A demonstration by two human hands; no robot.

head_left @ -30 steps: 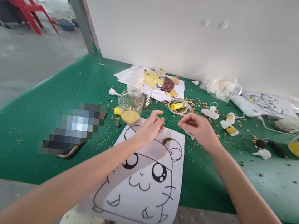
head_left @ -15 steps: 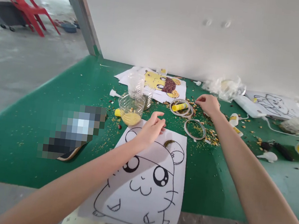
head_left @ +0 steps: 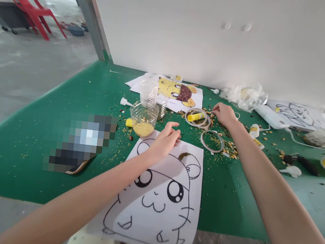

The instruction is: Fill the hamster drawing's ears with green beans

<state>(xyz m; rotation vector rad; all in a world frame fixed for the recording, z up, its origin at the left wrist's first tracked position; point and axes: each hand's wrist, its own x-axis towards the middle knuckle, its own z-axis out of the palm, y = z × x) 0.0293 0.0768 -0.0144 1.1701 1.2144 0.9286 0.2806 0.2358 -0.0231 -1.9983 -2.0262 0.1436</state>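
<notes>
A sheet of paper with a hamster outline [head_left: 154,193] lies at the table's front, its lower edge hanging over. Dark green seeds fill a small strip at one ear. My left hand [head_left: 166,138] is over the upper part of the sheet, fingers loosely bent and apart, holding nothing visible. Farther off to the right, my right hand [head_left: 224,114] has its fingertips drawn together, down at the scattered seeds [head_left: 231,148]; what is between them is too small to make out. Close to it are tape rolls [head_left: 212,141] and a yellow glue stick [head_left: 196,117].
A clear plastic cup with yellow grains [head_left: 143,125] stands left of the sheet. A blurred-out phone-like object [head_left: 85,142] lies farther left. Behind are a seed-covered picture [head_left: 174,92] and a plastic bag [head_left: 244,96]. Glue bottles [head_left: 254,130] and a white power bank [head_left: 271,115] lie right.
Both hands stay almost where they were. The view has shifted very slightly; nothing on the table has visibly moved.
</notes>
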